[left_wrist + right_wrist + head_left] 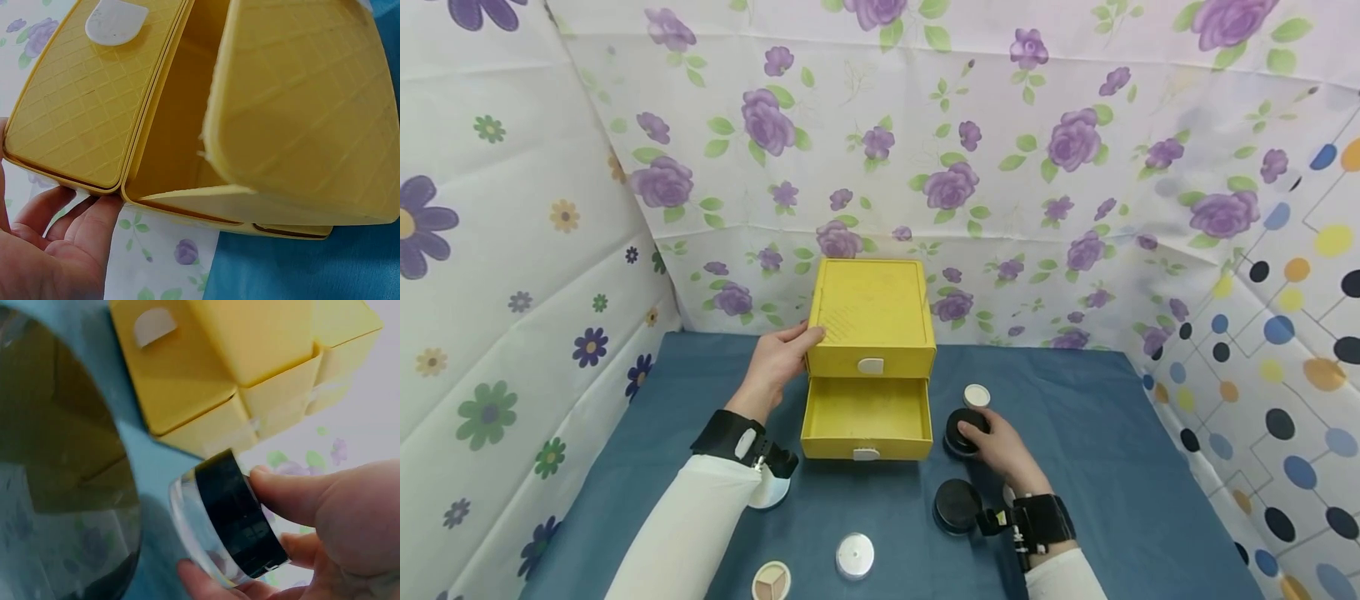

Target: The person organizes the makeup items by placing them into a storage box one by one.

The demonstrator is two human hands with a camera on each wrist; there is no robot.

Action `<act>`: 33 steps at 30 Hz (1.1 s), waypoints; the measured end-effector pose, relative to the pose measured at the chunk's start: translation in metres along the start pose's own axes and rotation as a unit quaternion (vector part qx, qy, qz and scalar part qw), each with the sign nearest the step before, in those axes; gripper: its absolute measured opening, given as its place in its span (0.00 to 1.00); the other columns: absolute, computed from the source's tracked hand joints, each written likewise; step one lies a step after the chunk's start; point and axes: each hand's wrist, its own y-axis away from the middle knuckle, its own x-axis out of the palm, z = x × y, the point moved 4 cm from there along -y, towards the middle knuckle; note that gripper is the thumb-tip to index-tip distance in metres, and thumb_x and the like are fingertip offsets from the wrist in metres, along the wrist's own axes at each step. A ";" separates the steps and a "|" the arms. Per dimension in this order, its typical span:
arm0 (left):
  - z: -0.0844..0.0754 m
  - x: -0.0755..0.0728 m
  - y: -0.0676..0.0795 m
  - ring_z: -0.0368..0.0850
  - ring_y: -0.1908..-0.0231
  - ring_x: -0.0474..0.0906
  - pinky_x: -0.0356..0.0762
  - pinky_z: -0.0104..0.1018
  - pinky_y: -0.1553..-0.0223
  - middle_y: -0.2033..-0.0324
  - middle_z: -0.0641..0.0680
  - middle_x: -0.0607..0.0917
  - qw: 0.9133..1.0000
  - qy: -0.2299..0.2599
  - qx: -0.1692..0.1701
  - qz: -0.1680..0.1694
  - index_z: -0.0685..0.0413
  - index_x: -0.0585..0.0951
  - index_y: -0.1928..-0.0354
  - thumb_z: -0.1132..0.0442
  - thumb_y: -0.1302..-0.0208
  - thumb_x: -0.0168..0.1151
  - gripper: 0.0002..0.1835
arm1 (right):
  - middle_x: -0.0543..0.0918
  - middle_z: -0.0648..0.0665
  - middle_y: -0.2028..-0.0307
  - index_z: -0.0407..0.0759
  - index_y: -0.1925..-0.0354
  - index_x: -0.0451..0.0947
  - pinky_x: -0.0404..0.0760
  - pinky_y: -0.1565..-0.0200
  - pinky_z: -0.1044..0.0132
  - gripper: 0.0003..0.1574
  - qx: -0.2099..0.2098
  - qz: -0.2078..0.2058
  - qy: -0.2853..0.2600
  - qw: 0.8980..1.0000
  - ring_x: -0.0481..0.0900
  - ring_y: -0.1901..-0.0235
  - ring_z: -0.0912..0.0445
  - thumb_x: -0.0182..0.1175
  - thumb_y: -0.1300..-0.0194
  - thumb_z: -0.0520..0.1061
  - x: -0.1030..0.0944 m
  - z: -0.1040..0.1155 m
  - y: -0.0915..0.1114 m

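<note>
A yellow two-drawer box (868, 308) stands near the back cloth. Its lower drawer (867, 417) is pulled out, bare inside in the head view, while the upper one is closed. My left hand (778, 362) grips the box's left side near the top, thumb over the top edge and fingers (94, 225) against the side wall. To the right of the drawer, my right hand (1009, 454) holds a clear jar with a black lid (234, 515) between thumb and fingers. In the right wrist view the jar is tilted.
Nearer me sits a second black-lidded jar (957, 505). A small white-topped round container (977, 395) stands behind the held jar. In front are a silver-topped round container (855, 556) and a three-part makeup palette (771, 581). A pale round item (769, 493) is partly under my left wrist.
</note>
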 end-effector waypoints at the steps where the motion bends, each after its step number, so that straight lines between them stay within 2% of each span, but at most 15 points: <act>1: 0.000 0.000 0.000 0.47 0.43 0.75 0.73 0.48 0.39 0.31 0.52 0.69 1.000 -0.001 0.000 -0.002 0.45 0.69 0.29 0.37 0.42 0.68 0.42 | 0.74 0.36 0.42 0.44 0.30 0.64 0.84 0.57 0.52 0.34 -0.004 0.000 -0.019 1.000 0.77 0.51 0.47 0.57 0.26 0.56 -0.001 0.001 0.000; 7: 0.000 0.000 0.001 0.46 0.43 0.75 0.74 0.46 0.39 0.30 0.52 0.68 1.000 -0.001 -0.005 -0.004 0.44 0.69 0.29 0.37 0.42 0.68 0.42 | 0.74 0.36 0.43 0.46 0.29 0.63 0.82 0.52 0.46 0.32 -0.022 0.004 -0.093 0.995 0.78 0.52 0.47 0.55 0.25 0.56 -0.008 0.015 0.011; 13: -0.002 0.000 0.001 0.47 0.42 0.74 0.74 0.46 0.39 0.30 0.52 0.68 1.000 0.001 -0.002 -0.003 0.44 0.68 0.28 0.37 0.43 0.68 0.42 | 0.77 0.38 0.48 0.51 0.30 0.66 0.80 0.52 0.42 0.37 -0.033 0.000 -0.103 0.994 0.80 0.58 0.47 0.59 0.30 0.63 -0.014 0.034 0.024; 17: -0.002 0.000 0.001 0.47 0.42 0.75 0.74 0.46 0.39 0.30 0.52 0.68 1.000 0.001 -0.002 -0.003 0.44 0.68 0.28 0.37 0.42 0.68 0.42 | 0.76 0.40 0.46 0.55 0.30 0.66 0.80 0.51 0.43 0.40 -0.043 -0.020 -0.111 0.993 0.79 0.56 0.47 0.59 0.33 0.67 -0.018 0.046 0.033; 21: -0.001 0.000 0.001 0.46 0.43 0.75 0.74 0.46 0.39 0.31 0.52 0.69 1.000 0.002 -0.005 -0.005 0.43 0.69 0.29 0.37 0.42 0.68 0.41 | 0.74 0.42 0.44 0.57 0.32 0.67 0.82 0.50 0.48 0.39 -0.058 -0.034 -0.141 0.988 0.79 0.52 0.50 0.60 0.34 0.68 -0.019 0.059 0.043; 26: -0.001 0.000 0.001 0.47 0.42 0.75 0.73 0.46 0.39 0.30 0.52 0.68 1.000 0.002 -0.007 -0.004 0.44 0.69 0.28 0.37 0.42 0.68 0.42 | 0.75 0.43 0.43 0.57 0.33 0.69 0.85 0.53 0.55 0.35 -0.082 -0.033 -0.154 0.984 0.79 0.51 0.51 0.60 0.33 0.66 -0.014 0.078 0.053; 33: -0.001 0.001 0.001 0.47 0.43 0.75 0.74 0.46 0.39 0.31 0.52 0.69 1.000 0.004 -0.005 -0.003 0.44 0.69 0.29 0.38 0.42 0.68 0.42 | 0.76 0.41 0.44 0.54 0.35 0.71 0.86 0.56 0.51 0.33 -0.127 -0.020 -0.126 0.984 0.80 0.54 0.50 0.62 0.33 0.63 0.007 0.103 0.063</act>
